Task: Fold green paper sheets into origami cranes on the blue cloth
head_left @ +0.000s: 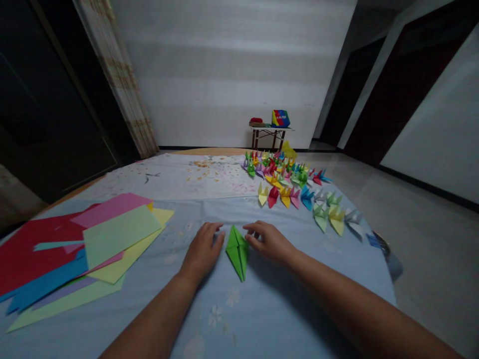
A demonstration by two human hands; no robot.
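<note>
A bright green folded paper [236,254], shaped like a long diamond with a slit toward its near point, lies on the light blue flowered tablecloth [220,334]. Just left of it, my left hand [203,249] rests by the cloth, thumb and fingers apart with nothing between them. On the other side, my right hand [268,240] has its fingers loosely curved and parted, the tips close to the paper's right corner. Whether those fingertips touch the paper I cannot tell. Neither hand holds anything.
Loose coloured sheets, with a pale green sheet [121,234] on top, overlap at the left. Several folded paper cranes [273,197] stand in rows at the right and back right. Beyond the round table, a small folding table [271,129] carries a colourful box [280,118].
</note>
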